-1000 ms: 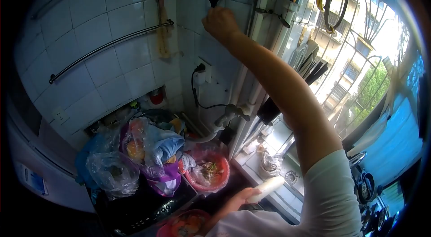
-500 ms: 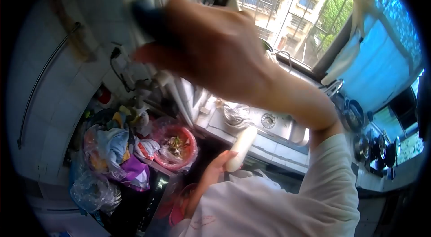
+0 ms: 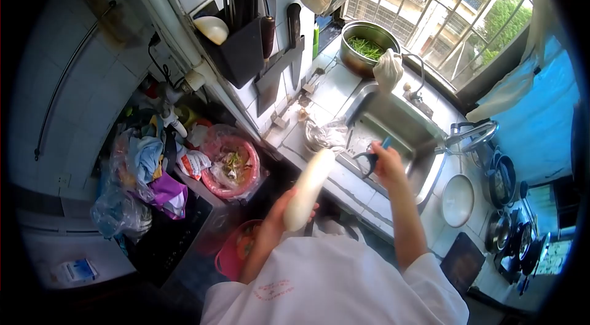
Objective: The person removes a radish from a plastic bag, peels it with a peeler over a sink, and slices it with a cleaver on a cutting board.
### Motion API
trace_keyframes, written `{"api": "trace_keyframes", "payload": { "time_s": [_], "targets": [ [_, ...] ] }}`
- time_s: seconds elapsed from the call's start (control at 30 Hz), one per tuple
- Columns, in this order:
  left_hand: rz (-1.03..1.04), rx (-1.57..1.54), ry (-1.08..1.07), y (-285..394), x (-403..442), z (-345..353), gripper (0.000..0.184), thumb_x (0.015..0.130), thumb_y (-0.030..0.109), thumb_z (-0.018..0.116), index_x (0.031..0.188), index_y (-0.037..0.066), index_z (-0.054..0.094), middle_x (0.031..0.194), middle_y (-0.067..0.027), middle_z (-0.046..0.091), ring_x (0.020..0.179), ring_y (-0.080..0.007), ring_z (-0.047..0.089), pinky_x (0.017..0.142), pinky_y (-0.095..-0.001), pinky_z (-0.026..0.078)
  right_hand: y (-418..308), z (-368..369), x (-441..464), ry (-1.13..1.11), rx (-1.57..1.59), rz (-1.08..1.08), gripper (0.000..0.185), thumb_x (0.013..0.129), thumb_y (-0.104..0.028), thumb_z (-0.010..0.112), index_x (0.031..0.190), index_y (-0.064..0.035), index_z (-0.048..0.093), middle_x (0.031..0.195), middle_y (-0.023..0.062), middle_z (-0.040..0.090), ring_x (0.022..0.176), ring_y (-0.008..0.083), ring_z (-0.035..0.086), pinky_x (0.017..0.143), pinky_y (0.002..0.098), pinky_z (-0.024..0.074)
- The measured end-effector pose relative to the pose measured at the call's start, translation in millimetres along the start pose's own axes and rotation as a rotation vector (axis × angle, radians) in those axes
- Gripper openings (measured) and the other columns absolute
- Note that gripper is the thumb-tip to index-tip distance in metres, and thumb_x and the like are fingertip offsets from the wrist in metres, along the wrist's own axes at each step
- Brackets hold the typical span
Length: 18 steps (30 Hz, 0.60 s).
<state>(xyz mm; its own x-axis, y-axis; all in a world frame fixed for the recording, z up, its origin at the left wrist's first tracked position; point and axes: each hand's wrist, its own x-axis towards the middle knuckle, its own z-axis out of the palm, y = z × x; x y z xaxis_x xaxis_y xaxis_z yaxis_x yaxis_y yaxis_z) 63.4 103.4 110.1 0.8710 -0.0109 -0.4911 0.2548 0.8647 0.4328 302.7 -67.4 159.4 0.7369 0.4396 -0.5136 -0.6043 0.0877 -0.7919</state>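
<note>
My left hand (image 3: 281, 214) is wrapped round the lower end of a long white radish (image 3: 309, 188), which slants up toward the counter edge. Over the near rim of the sink, my right hand (image 3: 388, 165) is closed on a dark blue peeler (image 3: 370, 159), its forked head pointing left. The peeler and the radish are apart. Just beyond the radish's upper end, a crumpled pale cloth (image 3: 326, 135) lies on the counter.
A steel sink (image 3: 433, 180) is set into the tiled counter. A pot of green vegetables (image 3: 367, 48) stands by the window. Knives (image 3: 294, 33) hang on the wall rack. At left are a red lined bin (image 3: 253, 171) with scraps and several plastic bags (image 3: 126, 214). A pink basket (image 3: 226, 257) stands below.
My right hand has come down from high in front of the camera to the sink's near edge with the peeler. The radish stays in my left hand. The view has shifted.
</note>
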Motion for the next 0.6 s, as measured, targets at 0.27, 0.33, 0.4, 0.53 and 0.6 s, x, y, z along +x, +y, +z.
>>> {"api": "trace_keyframes", "payload": {
  "time_s": [0.27,0.33,0.4,0.53,0.6],
  "targets": [
    [0.377,-0.168,0.110,-9.3,-50.9,-11.2,0.051,0.095,0.039,0.039,0.124,-0.002,0.044,0.107,-0.0201,0.058,0.081,-0.0253,0.062,0.068,-0.0356,0.054,80.8,134.0,9.3,-0.310,-0.291,-0.334,0.031,0.084,-0.017,0.066,0.107,-0.0017,0.052,0.080,0.0003,0.054,0.072,0.0072,0.050,0.060,0.0231,0.0418],
    [0.416,-0.207,0.127,-15.5,-62.6,-26.8,0.050,0.092,0.037,0.043,0.124,-0.002,0.044,0.106,-0.0199,0.058,0.081,-0.0253,0.062,0.068,-0.0359,0.054,102.9,174.3,0.0,-0.481,-0.282,-0.433,0.029,0.085,-0.015,0.065,0.106,-0.0016,0.051,0.084,0.0013,0.053,0.076,0.0090,0.049,0.065,0.0243,0.0428],
    [0.459,-0.253,0.142,-18.8,-76.9,-39.6,0.050,0.090,0.034,0.047,0.125,-0.002,0.044,0.105,-0.0196,0.059,0.081,-0.0253,0.062,0.068,-0.0363,0.054,122.1,207.5,-9.7,-0.682,-0.279,-0.419,0.028,0.085,-0.016,0.065,0.103,-0.0020,0.048,0.087,0.0039,0.051,0.078,0.0127,0.049,0.069,0.0264,0.0432],
    [0.506,-0.231,0.268,-15.4,-99.2,-65.8,0.059,0.082,0.035,0.055,0.122,-0.007,0.044,0.108,-0.0209,0.057,0.085,-0.0263,0.062,0.070,-0.0381,0.056,156.3,255.6,-16.5,-0.912,-0.514,-0.403,0.038,0.080,-0.022,0.067,0.104,-0.0007,0.046,0.082,0.0071,0.050,0.077,0.0166,0.050,0.068,0.0310,0.0436],
    [0.518,-0.252,0.269,-12.2,-105.8,-82.2,0.059,0.082,0.035,0.056,0.121,-0.007,0.044,0.108,-0.0207,0.057,0.085,-0.0264,0.062,0.070,-0.0377,0.056,175.7,277.1,-2.6,-0.877,-0.521,-0.489,0.037,0.079,-0.020,0.066,0.103,-0.0007,0.046,0.079,0.0082,0.051,0.072,0.0168,0.050,0.066,0.0316,0.0437]
  ]
}}
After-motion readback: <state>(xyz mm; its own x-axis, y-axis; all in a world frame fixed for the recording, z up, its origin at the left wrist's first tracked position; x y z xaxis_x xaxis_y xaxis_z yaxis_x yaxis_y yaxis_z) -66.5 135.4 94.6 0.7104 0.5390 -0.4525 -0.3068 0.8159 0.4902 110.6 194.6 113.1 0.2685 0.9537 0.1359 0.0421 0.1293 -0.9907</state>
